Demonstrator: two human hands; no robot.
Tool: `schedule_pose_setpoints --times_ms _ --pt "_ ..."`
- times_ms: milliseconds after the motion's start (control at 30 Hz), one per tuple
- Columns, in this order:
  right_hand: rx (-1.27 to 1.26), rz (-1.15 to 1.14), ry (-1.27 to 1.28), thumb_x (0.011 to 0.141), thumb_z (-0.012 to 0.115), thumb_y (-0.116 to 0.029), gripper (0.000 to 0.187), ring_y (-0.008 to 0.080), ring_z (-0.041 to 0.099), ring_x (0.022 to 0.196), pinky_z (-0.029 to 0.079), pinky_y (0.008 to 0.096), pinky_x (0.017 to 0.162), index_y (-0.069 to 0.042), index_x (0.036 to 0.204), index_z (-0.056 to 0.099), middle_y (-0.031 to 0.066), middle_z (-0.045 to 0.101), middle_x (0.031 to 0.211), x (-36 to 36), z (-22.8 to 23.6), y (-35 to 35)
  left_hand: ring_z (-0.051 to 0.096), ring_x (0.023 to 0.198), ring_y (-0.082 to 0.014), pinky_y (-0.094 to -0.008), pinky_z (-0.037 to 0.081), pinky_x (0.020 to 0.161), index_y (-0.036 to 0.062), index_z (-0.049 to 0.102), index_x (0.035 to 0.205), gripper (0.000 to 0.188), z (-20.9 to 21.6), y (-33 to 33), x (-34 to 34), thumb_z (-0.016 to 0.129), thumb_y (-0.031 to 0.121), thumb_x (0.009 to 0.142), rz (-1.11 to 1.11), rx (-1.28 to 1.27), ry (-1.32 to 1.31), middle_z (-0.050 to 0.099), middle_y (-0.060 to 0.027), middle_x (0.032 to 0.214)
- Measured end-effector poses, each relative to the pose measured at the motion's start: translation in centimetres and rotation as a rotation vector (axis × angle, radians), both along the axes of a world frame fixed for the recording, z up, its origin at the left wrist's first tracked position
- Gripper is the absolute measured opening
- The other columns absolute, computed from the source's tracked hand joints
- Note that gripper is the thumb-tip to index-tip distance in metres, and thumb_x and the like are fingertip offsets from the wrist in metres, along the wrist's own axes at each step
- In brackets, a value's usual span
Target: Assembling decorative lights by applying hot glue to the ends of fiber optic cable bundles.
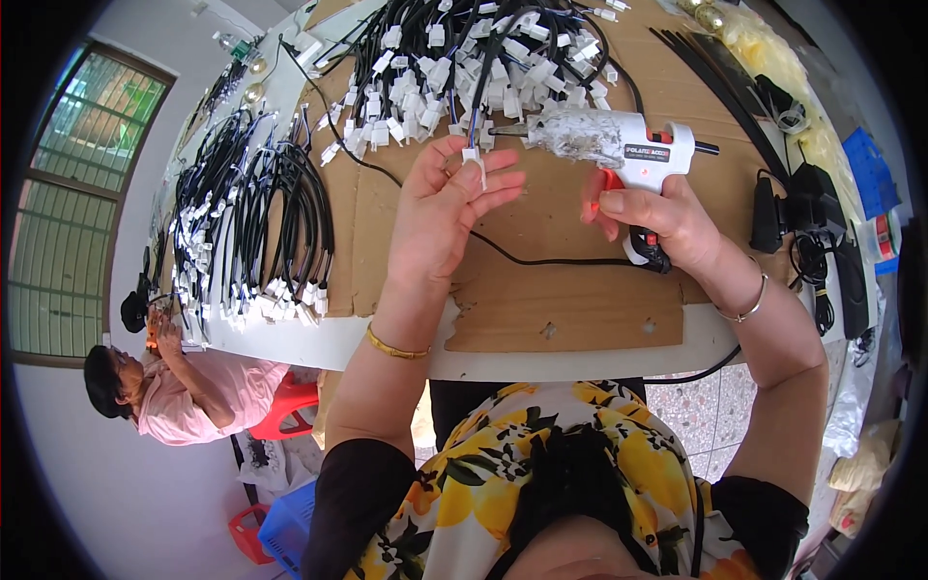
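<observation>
My left hand (437,201) pinches a white plastic connector (472,155) between thumb and fingers, its other fingers spread. Thin blue and white wires rise from the connector into a black cable. A white hot glue gun (646,155) is gripped in my right hand (672,217), with fingers around the handle near the red trigger. Its barrel is crusted with glue, and a black stick pokes out at the back. The nozzle points left, close to the wires just above the connector; whether it touches them I cannot tell. Beyond lies a heap of black cables with white connectors (498,77).
Cardboard (570,314) covers part of the white table. Bundled cables (290,208) lie to the left, black power adapters (812,198) to the right. The glue gun's black cord (541,261) crosses the cardboard. Another person (193,387) works at the table's left edge.
</observation>
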State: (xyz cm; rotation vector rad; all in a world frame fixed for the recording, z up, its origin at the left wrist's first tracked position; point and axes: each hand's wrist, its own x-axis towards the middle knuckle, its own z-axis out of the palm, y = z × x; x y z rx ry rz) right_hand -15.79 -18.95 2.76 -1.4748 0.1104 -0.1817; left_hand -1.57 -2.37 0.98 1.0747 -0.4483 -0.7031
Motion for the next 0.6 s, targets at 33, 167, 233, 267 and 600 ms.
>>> schedule_pose_setpoints --times_ms 33,167,233,267,600 --pt "-0.007 -0.013 0.008 0.071 0.055 -0.023 0.023 0.0101 0.049 0.056 0.038 0.0225 0.052 -0.002 0.080 0.056 0.0054 0.057 0.070 0.2 0.0 0.1 0.060 0.083 -0.0257 -0.0333 0.051 0.072 -0.0018 0.042 0.115 0.029 0.0 0.1 -0.2 0.044 0.005 0.087 0.000 -0.032 0.021 0.055 -0.0194 0.103" --pt "-0.003 -0.077 0.026 0.071 0.056 -0.025 0.025 0.0108 0.049 0.055 0.039 0.0229 0.051 -0.002 0.080 0.055 0.0066 0.057 0.071 -0.2 -0.2 0.4 0.059 0.086 -0.0224 -0.0301 0.049 0.074 0.0009 0.047 0.114 0.029 0.2 0.8 0.2 0.047 0.007 0.086 -0.193 0.021 -0.037 0.056 -0.0180 0.105" --pt "-0.018 -0.059 -0.022 0.069 0.058 -0.028 0.028 0.0110 0.048 0.053 0.037 0.0232 0.049 -0.002 0.078 0.054 0.0063 0.055 0.069 -0.1 -0.4 0.4 0.059 0.081 -0.0190 -0.0277 0.047 0.071 0.0007 0.049 0.112 0.027 0.4 0.7 0.1 0.048 0.006 0.085 -0.085 -0.024 -0.134 0.057 -0.0160 0.104" --pt "-0.029 -0.065 -0.022 0.068 0.058 -0.029 0.029 0.0106 0.047 0.052 0.036 0.0231 0.048 -0.002 0.077 0.053 0.0063 0.054 0.068 -0.3 -0.5 0.3 0.058 0.076 -0.0157 -0.0252 0.046 0.068 0.0005 0.051 0.110 0.026 0.6 0.3 0.1 0.048 0.006 0.085 -0.046 -0.075 -0.214 0.058 -0.0139 0.103" --pt "-0.037 -0.086 0.004 0.069 0.060 -0.028 0.031 0.0116 0.049 0.053 0.039 0.0226 0.051 -0.002 0.084 0.053 0.0076 0.056 0.071 -0.4 -0.3 0.9 0.054 0.068 -0.0091 -0.0211 0.046 0.060 -0.0002 0.060 0.096 0.018 -0.8 0.0 1.3 0.057 0.002 0.079 0.267 0.071 -0.167 0.061 -0.0057 0.085"
